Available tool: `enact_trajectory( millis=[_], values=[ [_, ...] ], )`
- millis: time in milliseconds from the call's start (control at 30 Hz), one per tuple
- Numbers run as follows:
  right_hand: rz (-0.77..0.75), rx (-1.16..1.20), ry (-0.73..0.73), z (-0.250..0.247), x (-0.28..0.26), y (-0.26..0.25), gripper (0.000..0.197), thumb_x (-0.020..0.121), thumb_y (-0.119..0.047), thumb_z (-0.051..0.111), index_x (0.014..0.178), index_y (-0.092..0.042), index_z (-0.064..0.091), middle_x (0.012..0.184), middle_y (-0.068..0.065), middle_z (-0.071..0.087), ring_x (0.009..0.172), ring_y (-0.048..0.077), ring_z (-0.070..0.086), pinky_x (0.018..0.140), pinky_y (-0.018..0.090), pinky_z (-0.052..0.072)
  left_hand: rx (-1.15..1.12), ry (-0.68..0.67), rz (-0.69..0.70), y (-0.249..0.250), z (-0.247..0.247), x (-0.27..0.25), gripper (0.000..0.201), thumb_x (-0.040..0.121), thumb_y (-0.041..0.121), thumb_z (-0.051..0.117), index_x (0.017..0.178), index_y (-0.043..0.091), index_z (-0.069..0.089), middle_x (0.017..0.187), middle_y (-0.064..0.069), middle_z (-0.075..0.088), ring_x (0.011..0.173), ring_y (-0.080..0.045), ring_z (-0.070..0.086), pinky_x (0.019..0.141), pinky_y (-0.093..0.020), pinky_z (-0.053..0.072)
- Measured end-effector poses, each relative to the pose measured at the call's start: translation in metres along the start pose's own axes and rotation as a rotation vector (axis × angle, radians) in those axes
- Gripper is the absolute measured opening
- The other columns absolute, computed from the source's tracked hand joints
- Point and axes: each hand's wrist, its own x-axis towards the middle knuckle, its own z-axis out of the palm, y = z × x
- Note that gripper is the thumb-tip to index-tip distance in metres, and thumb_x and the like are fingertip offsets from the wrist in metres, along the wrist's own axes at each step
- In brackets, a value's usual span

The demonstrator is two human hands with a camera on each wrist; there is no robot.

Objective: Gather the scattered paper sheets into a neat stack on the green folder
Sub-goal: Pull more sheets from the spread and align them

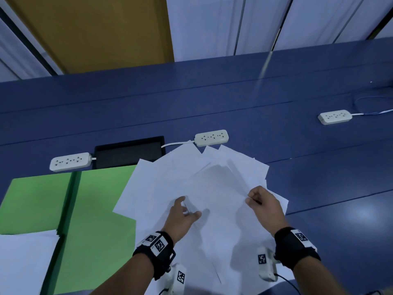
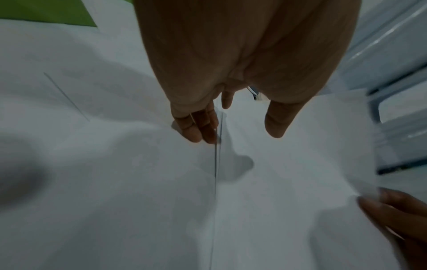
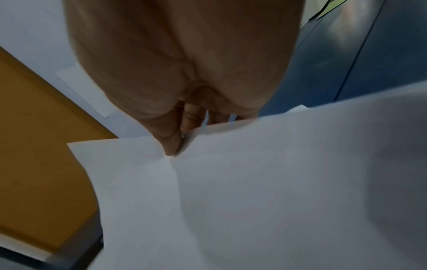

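Sprawled across a blue tabletop [image 1: 234,99], loose white paper sheets [image 1: 170,177] fan out, their left edge overlapping an open green folder [image 1: 95,209]. A person's left hand [image 1: 182,216] rests on the pile, fingers relaxed and spread, while the right hand [image 1: 262,204] pinches the edge of one lifted sheet [image 3: 254,182]. Three power strips [image 1: 211,137] lie beyond.

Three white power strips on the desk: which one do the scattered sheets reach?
The middle power strip: sheet corners come right up under it. The left strip sits beyond the green folder, and the far-right strip lies well clear.
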Motion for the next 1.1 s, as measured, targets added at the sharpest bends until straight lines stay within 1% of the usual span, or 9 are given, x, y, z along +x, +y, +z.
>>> enact_trajectory(
  millis=[133, 267, 433, 500, 567, 733, 867, 1000, 1100],
  values=[
    [-0.043, 0.296, -0.111, -0.021, -0.027, -0.033, 0.021, 0.096, -0.009, 0.074, 0.084, -0.021, 0.061, 0.081, 0.005, 0.059, 0.082, 0.017, 0.056, 0.083, 0.035, 0.046, -0.188, 0.031, -0.026, -0.006, -0.008, 0.002, 0.068, 0.094, 0.049, 0.069, 0.150, 0.026, 0.038, 0.131, -0.005, 0.060, 0.115, -0.019, 0.064, 0.101, -0.038, 0.049],
    [-0.082, 0.558, -0.313, -0.047, -0.051, -0.078, 0.020, 0.088, -0.014, 0.078, 0.089, -0.014, 0.058, 0.083, 0.005, 0.054, 0.080, 0.015, 0.050, 0.077, 0.028, 0.038, -0.404, -0.070, -0.001, 0.000, -0.020, -0.013, 0.086, 0.072, 0.078, 0.068, 0.135, 0.021, 0.058, 0.123, -0.005, 0.070, 0.115, -0.025, 0.067, 0.093, -0.037, 0.052],
    [-0.042, 0.616, -0.418, -0.052, -0.058, -0.088, 0.041, 0.075, -0.026, 0.092, 0.108, -0.021, 0.067, 0.085, 0.004, 0.045, 0.078, 0.015, 0.046, 0.073, 0.029, 0.035, -0.600, -0.271, 0.123, 0.006, -0.033, -0.043, 0.064, 0.089, 0.030, 0.080, 0.132, -0.011, 0.055, 0.137, -0.025, 0.063, 0.126, -0.036, 0.064, 0.113, -0.052, 0.045],
    [-0.004, 0.612, -0.476, -0.047, -0.062, -0.081, 0.048, 0.085, -0.012, 0.085, 0.128, -0.022, 0.067, 0.102, 0.005, 0.064, 0.097, 0.023, 0.063, 0.089, 0.034, 0.045, -0.573, -0.308, 0.163, 0.008, -0.034, -0.054, 0.057, 0.090, 0.020, 0.080, 0.137, -0.002, 0.057, 0.137, -0.017, 0.066, 0.128, -0.032, 0.064, 0.113, -0.050, 0.045],
    [0.090, 0.607, -0.507, -0.035, -0.069, -0.069, 0.050, 0.089, -0.007, 0.077, 0.137, -0.010, 0.064, 0.130, 0.013, 0.072, 0.120, 0.033, 0.069, 0.106, 0.048, 0.049, -0.416, -0.316, 0.173, 0.010, -0.033, -0.065, 0.066, 0.085, 0.040, 0.085, 0.138, 0.012, 0.059, 0.133, -0.003, 0.071, 0.126, -0.023, 0.066, 0.114, -0.050, 0.045],
    [0.376, 0.487, -0.399, -0.006, -0.068, -0.023, 0.080, 0.075, -0.037, 0.097, 0.133, 0.001, 0.057, 0.127, 0.013, 0.074, 0.121, 0.030, 0.070, 0.112, 0.055, 0.049, -0.167, -0.323, 0.165, 0.009, -0.020, -0.077, 0.049, 0.089, 0.055, 0.074, 0.127, 0.025, 0.069, 0.121, 0.012, 0.075, 0.115, -0.009, 0.070, 0.107, -0.039, 0.051],
    [0.399, 0.431, -0.259, 0.006, -0.071, -0.008, 0.023, 0.090, -0.012, 0.081, 0.109, -0.005, 0.069, 0.106, 0.004, 0.081, 0.107, 0.022, 0.071, 0.095, 0.039, 0.053, -0.023, -0.100, 0.116, -0.010, -0.023, -0.057, 0.074, 0.069, 0.090, 0.063, 0.121, 0.037, 0.065, 0.123, 0.010, 0.069, 0.113, -0.008, 0.066, 0.103, -0.035, 0.053],
    [0.521, 0.402, -0.166, 0.007, -0.067, 0.035, 0.061, 0.069, -0.027, 0.095, 0.120, -0.005, 0.072, 0.117, 0.010, 0.078, 0.113, 0.035, 0.071, 0.107, 0.059, 0.052, 0.234, 0.406, 0.092, -0.027, -0.049, -0.025, 0.055, 0.081, 0.066, 0.074, 0.122, 0.031, 0.062, 0.126, -0.001, 0.054, 0.124, -0.024, 0.056, 0.104, -0.036, 0.046],
    [0.570, 0.400, -0.147, 0.013, -0.063, 0.060, 0.062, 0.060, -0.031, 0.092, 0.113, -0.004, 0.077, 0.111, 0.014, 0.080, 0.107, 0.039, 0.074, 0.101, 0.063, 0.055, 0.729, 0.418, 0.029, -0.032, -0.078, -0.011, 0.081, 0.082, 0.052, 0.074, 0.150, 0.030, 0.036, 0.155, -0.005, 0.030, 0.145, -0.031, 0.030, 0.114, -0.049, 0.032]
  ],
)
